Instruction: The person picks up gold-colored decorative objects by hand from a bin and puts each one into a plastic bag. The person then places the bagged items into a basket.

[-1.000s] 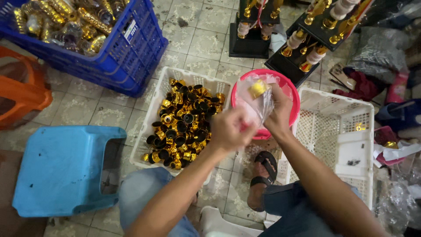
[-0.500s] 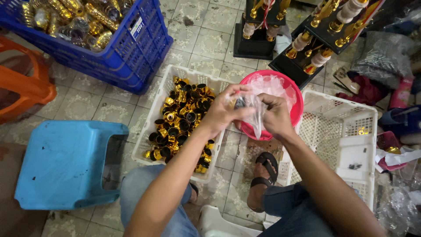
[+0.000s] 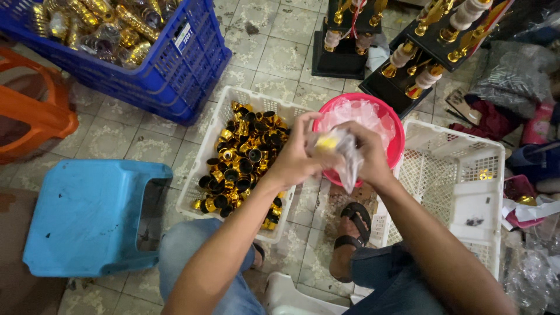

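My left hand and my right hand are together over the gap between two white baskets. Both grip a small clear plastic bag with a gold piece inside it. The bag's loose end hangs down below my right hand. Just behind my hands stands a pink bowl holding clear plastic wrappers. To the left, a white basket is filled with several gold and black cup-shaped parts.
A second white basket, nearly bare, lies at right. A blue crate of wrapped gold parts is at top left, a blue stool and an orange stool at left. Trophies stand behind. My sandalled foot rests on the tiles.
My hands have come down from over the pink bowl toward me and closed together around the plastic bag. The view has shifted slightly.
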